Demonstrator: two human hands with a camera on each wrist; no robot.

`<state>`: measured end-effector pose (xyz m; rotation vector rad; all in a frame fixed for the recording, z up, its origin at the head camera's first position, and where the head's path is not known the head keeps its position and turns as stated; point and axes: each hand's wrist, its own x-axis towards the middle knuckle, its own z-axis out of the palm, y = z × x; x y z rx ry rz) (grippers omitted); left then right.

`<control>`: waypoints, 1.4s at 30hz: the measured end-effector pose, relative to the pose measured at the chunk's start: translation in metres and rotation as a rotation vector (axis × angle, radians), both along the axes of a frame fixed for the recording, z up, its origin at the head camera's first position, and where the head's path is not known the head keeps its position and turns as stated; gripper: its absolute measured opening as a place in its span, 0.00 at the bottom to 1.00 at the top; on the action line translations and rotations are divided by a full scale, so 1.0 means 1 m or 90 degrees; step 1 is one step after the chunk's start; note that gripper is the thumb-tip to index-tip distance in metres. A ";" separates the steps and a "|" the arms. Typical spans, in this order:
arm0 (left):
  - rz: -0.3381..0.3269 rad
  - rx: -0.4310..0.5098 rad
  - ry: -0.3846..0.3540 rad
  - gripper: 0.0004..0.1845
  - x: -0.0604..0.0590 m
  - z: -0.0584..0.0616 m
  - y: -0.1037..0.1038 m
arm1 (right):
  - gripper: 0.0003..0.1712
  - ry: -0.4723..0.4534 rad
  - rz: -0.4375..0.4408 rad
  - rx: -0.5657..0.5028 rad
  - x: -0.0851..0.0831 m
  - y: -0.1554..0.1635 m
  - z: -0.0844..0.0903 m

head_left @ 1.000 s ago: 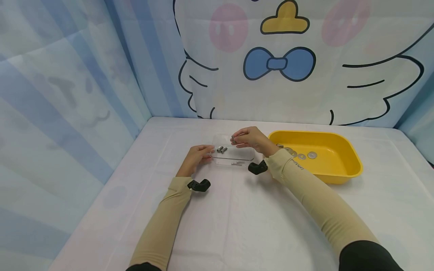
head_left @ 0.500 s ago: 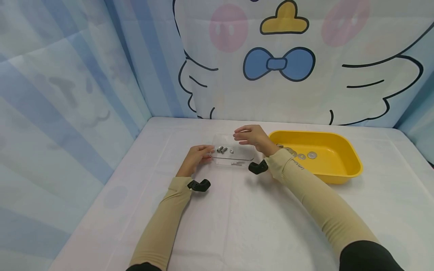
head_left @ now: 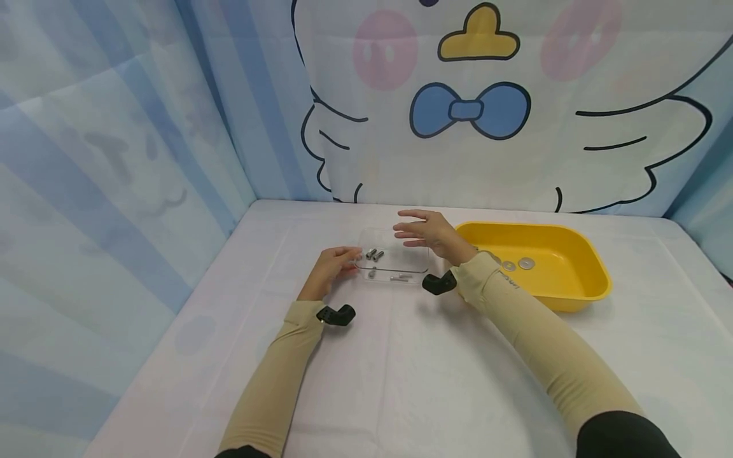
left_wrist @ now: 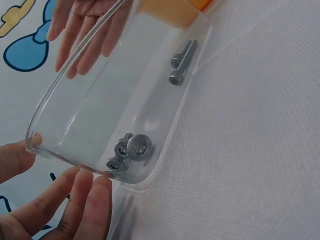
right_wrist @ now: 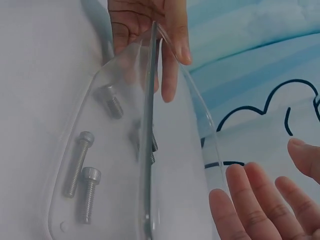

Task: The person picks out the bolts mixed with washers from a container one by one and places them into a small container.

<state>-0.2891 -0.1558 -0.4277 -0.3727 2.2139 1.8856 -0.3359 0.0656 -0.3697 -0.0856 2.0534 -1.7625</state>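
Observation:
A clear plastic box [head_left: 395, 270] stands on the table with several socket-head screws in it. My left hand [head_left: 332, 270] holds its left end; in the left wrist view the thumb is at the rim and the fingers [left_wrist: 90, 200] touch the outer wall. My right hand [head_left: 429, 234] hovers over the box's far right side, fingers spread and holding nothing. Two longer screws [right_wrist: 80, 167] lie side by side in the right wrist view. Shorter thick screws [left_wrist: 135, 147] cluster near the left hand's end, one of them showing its hex socket.
To the right stands a yellow tray [head_left: 564, 254] with several flat washers [head_left: 526, 263], partly hidden behind the right wrist. White cloth covers the table [head_left: 366, 369]. A printed curtain [head_left: 469, 172] hangs just behind its far edge.
The right fingers have let go of a small screw, which dropped into the box and now lies near its front left. That hand has spread its fingers; the left hand has stayed in place.

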 end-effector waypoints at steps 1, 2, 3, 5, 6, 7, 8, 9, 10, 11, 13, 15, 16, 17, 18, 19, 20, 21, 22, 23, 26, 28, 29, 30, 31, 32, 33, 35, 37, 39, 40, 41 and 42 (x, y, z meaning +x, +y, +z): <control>-0.001 -0.002 0.001 0.21 0.000 0.000 0.000 | 0.31 0.001 0.002 -0.002 0.001 0.000 0.001; -0.002 -0.005 0.001 0.21 0.000 0.000 0.000 | 0.32 0.001 0.004 -0.005 0.002 0.001 0.002; -0.002 -0.008 0.002 0.21 0.000 0.000 0.000 | 0.32 0.004 0.007 -0.008 0.003 0.001 0.002; -0.003 -0.010 0.002 0.21 0.000 0.000 0.001 | 0.32 0.013 0.016 -0.012 0.005 0.001 0.004; -0.002 -0.008 0.002 0.21 0.000 0.000 0.001 | 0.32 0.016 0.017 -0.015 0.006 0.002 0.005; -0.003 -0.008 0.003 0.21 0.000 -0.001 0.001 | 0.32 0.020 0.018 -0.018 0.007 0.002 0.006; -0.003 -0.006 0.004 0.21 0.001 -0.001 0.001 | 0.32 0.024 0.021 -0.019 0.008 0.003 0.007; -0.003 -0.005 0.005 0.21 0.001 -0.001 0.001 | 0.32 0.027 0.022 -0.018 0.010 0.003 0.008; -0.003 -0.003 0.006 0.21 0.001 -0.001 0.001 | 0.32 0.031 0.024 -0.018 0.011 0.004 0.010; -0.003 -0.002 0.006 0.21 0.001 -0.001 0.001 | 0.32 0.032 0.023 -0.020 0.012 0.005 0.011; -0.003 0.000 0.006 0.22 0.001 -0.001 0.001 | 0.32 0.038 0.029 -0.017 0.016 0.007 0.014; -0.003 0.002 0.004 0.22 0.001 -0.001 0.001 | 0.32 0.044 0.037 -0.015 0.018 0.010 0.017; -0.004 0.003 0.004 0.22 0.001 -0.001 0.001 | 0.32 0.047 0.041 -0.016 0.020 0.012 0.018; -0.004 0.003 0.002 0.22 0.001 -0.001 0.001 | 0.32 0.051 0.044 -0.015 0.021 0.015 0.020; -0.002 0.005 0.000 0.22 0.001 -0.001 0.001 | 0.32 0.053 0.047 -0.016 0.023 0.017 0.021; -0.002 0.005 0.000 0.22 0.001 -0.001 0.001 | 0.32 0.055 0.048 -0.017 0.023 0.019 0.022; -0.001 0.005 -0.001 0.22 0.001 -0.001 0.001 | 0.32 0.058 0.049 -0.019 0.024 0.021 0.023; 0.000 0.005 -0.001 0.22 0.001 -0.001 0.001 | 0.32 0.060 0.051 -0.022 0.025 0.024 0.024; 0.001 0.005 -0.002 0.22 0.001 -0.001 0.001 | 0.33 0.059 0.048 -0.025 0.025 0.026 0.025; 0.002 0.003 -0.003 0.22 0.001 -0.001 0.001 | 0.33 0.060 0.048 -0.029 0.026 0.028 0.026; 0.004 0.002 -0.006 0.22 0.000 -0.001 0.002 | 0.33 0.064 0.047 -0.038 0.028 0.035 0.029; 0.006 0.003 -0.007 0.22 0.000 -0.001 0.002 | 0.34 0.075 0.051 -0.033 0.030 0.040 0.032; 0.007 0.003 -0.008 0.22 0.000 -0.002 0.001 | 0.33 0.082 0.057 -0.030 0.031 0.043 0.033; 0.010 0.005 -0.010 0.22 0.000 -0.002 0.001 | 0.33 0.087 0.056 -0.026 0.033 0.046 0.035; 0.012 0.004 -0.011 0.22 0.000 -0.002 0.001 | 0.33 0.090 0.054 -0.023 0.034 0.048 0.037; 0.011 0.004 -0.012 0.22 0.000 -0.002 0.001 | 0.33 0.095 0.054 -0.020 0.035 0.051 0.039; 0.011 0.004 -0.012 0.22 0.000 -0.002 0.001 | 0.33 0.099 0.054 -0.014 0.036 0.054 0.041; 0.010 0.004 -0.012 0.22 0.000 -0.001 0.001 | 0.32 0.100 0.050 -0.005 0.038 0.060 0.045; 0.008 0.002 -0.012 0.22 0.000 -0.001 0.001 | 0.31 0.108 0.052 0.017 0.039 0.067 0.048; 0.009 0.003 -0.013 0.22 0.000 0.000 0.002 | 0.31 0.117 0.059 0.043 0.039 0.073 0.050; 0.010 0.003 -0.013 0.22 0.000 0.000 0.002 | 0.31 0.121 0.062 0.056 0.039 0.077 0.051; 0.011 0.003 -0.013 0.22 0.000 0.000 0.002 | 0.31 0.125 0.065 0.069 0.039 0.080 0.052; 0.011 0.003 -0.014 0.22 0.000 0.000 0.002 | 0.31 0.126 0.068 0.078 0.040 0.083 0.053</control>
